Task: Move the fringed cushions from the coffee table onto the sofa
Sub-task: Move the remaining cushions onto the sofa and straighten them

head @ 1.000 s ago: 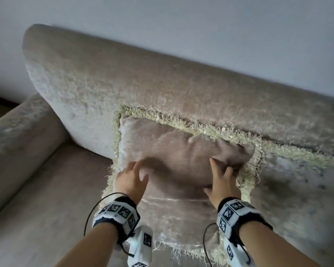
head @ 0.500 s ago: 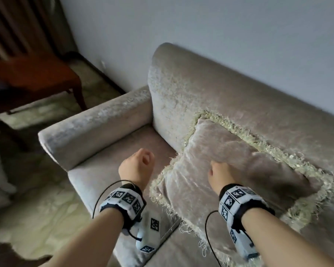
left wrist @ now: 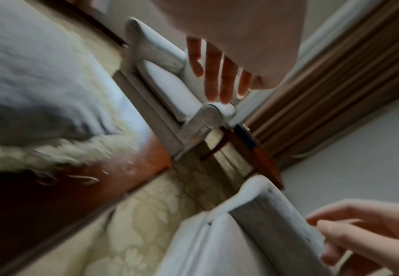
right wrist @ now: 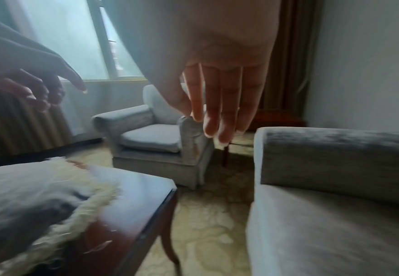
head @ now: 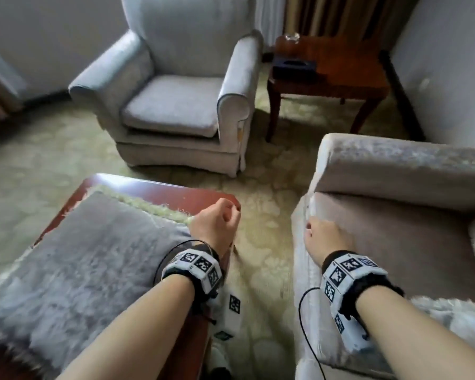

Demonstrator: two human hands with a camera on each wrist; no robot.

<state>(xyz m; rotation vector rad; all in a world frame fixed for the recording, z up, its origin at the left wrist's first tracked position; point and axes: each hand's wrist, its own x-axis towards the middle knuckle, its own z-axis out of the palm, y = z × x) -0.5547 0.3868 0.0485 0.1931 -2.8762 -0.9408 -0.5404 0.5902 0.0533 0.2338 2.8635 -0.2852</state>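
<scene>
A grey fringed cushion (head: pixel 77 259) (left wrist: pixel 28 78) (right wrist: pixel 26 194) lies flat on the red-brown coffee table (head: pixel 159 189) at lower left. My left hand (head: pixel 217 223) hovers over the cushion's right fringe edge, fingers loosely curled, holding nothing. My right hand (head: pixel 324 239) hangs over the front left corner of the sofa seat (head: pixel 395 237), fingers relaxed and empty (right wrist: pixel 217 112). A corner of another fringed cushion (head: pixel 455 319) shows on the sofa at lower right. The sofa armrest (head: pixel 406 163) runs across beyond the seat.
A pale armchair (head: pixel 176 100) stands ahead across the patterned carpet (head: pixel 261 242). A wooden side table (head: pixel 329 69) with a dark box (head: pixel 294 65) sits between the armchair and the wall. A carpet gap separates the coffee table and sofa.
Both hands have let go of the cushion placed against the sofa back. My view has swung left to the coffee table, and the left hand now hovers over the cushion there.
</scene>
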